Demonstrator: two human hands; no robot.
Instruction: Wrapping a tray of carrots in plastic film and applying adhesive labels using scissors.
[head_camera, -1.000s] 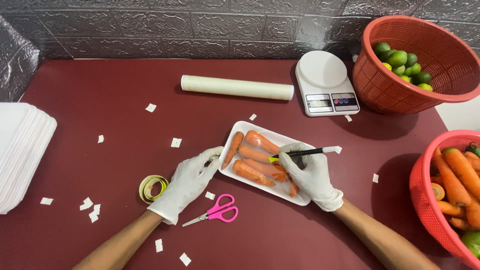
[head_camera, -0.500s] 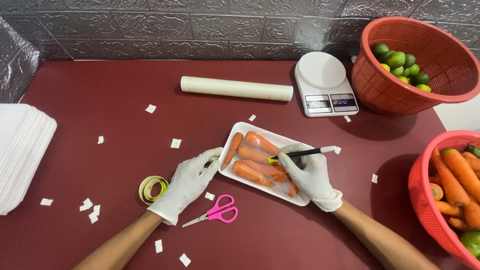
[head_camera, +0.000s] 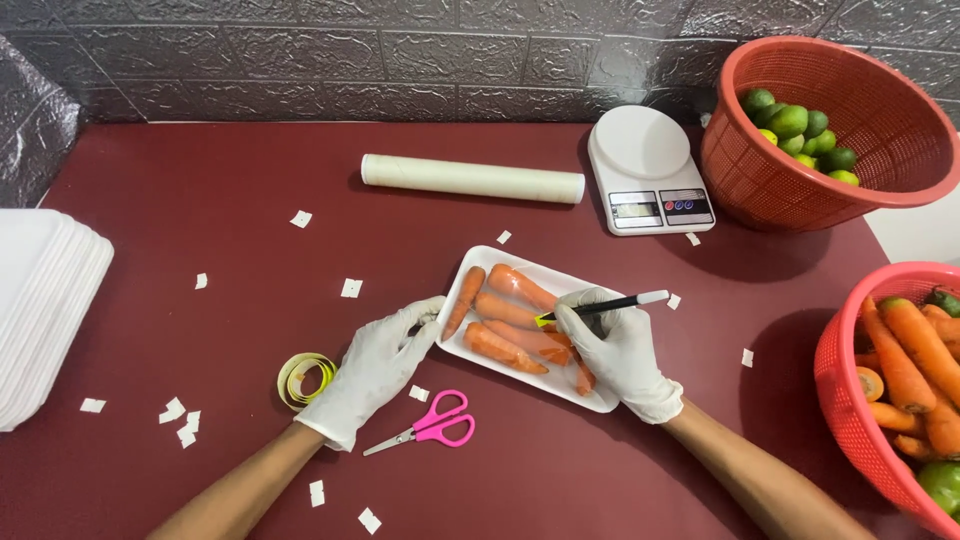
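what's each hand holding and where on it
Right hand holds a black pen near its yellow tip; left hand steadies the white tray by its left edge.

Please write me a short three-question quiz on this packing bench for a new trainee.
1. What does the right hand hold over the tray of carrots?
2. True or false: the left hand holds the pink scissors.
3. Which basket holds limes: A, the basket by the scale, or B, the basket at the right edge?

Key: 1. A black pen. 2. False; it rests at the tray's edge. 3. A.
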